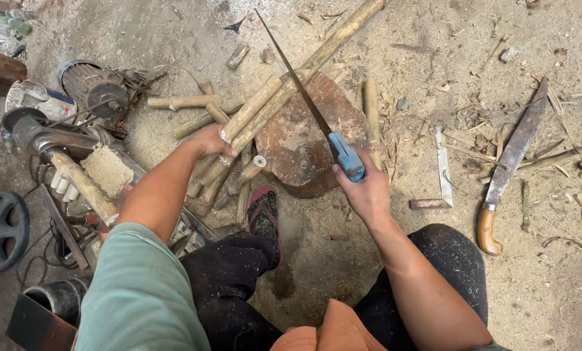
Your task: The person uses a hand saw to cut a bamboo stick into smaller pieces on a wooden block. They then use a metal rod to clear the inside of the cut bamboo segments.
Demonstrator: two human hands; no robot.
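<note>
My left hand [208,141] grips a long bamboo pole [304,68] that slants up to the right across a worn wooden block [304,140]. A second pole lies tight beside it. My right hand [366,192] holds the blue handle of a thin hand saw [295,83], whose blade lies across both poles near their middle. My foot in a sandal [264,218] rests on the ground by the poles' lower ends.
A large knife with a wooden handle [509,166] lies on the dirt at right, a metal square [442,174] beside it. Cut bamboo pieces [187,102] and sawdust surround the block. A motor [96,88], machine parts and a black wheel [1,229] crowd the left.
</note>
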